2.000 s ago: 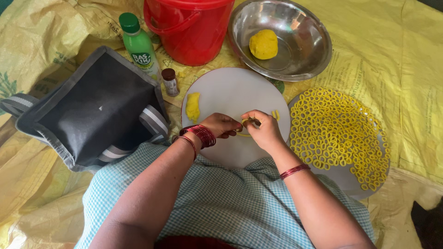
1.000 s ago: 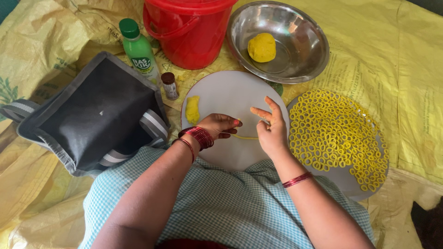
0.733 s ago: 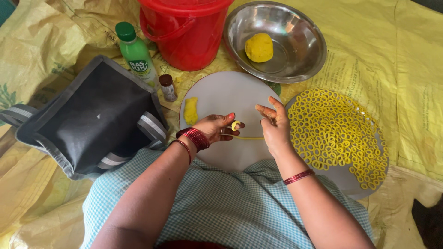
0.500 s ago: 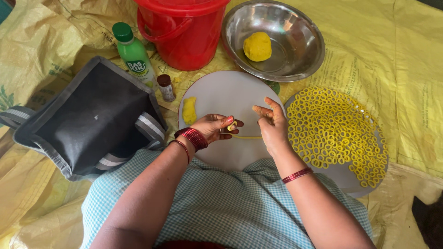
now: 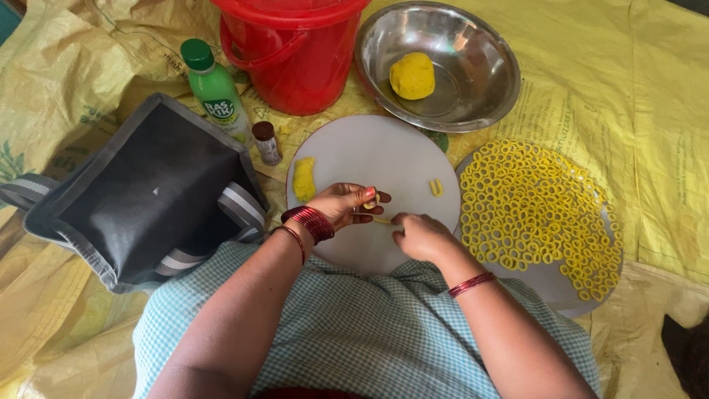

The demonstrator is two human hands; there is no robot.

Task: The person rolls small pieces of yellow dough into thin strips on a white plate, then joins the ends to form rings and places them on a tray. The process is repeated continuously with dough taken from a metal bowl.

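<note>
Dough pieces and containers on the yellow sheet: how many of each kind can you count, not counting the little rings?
Dough pieces: 4 – ball, lump, small bent bit, thin strip between left hand and right hand
Round boards: 2
Steel bowl: 1
Red bucket: 1
Green bottle: 1
Small brown jar: 1
Grey bag: 1
Total: 11

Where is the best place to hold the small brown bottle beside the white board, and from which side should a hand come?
Probably by its body just under the dark cap, from above. The brown bottle stands upright and is narrow, so two fingers could pinch it. The green bottle is close behind-left, the black bag close left and the white board right, so a sideways approach looks cramped.
</note>
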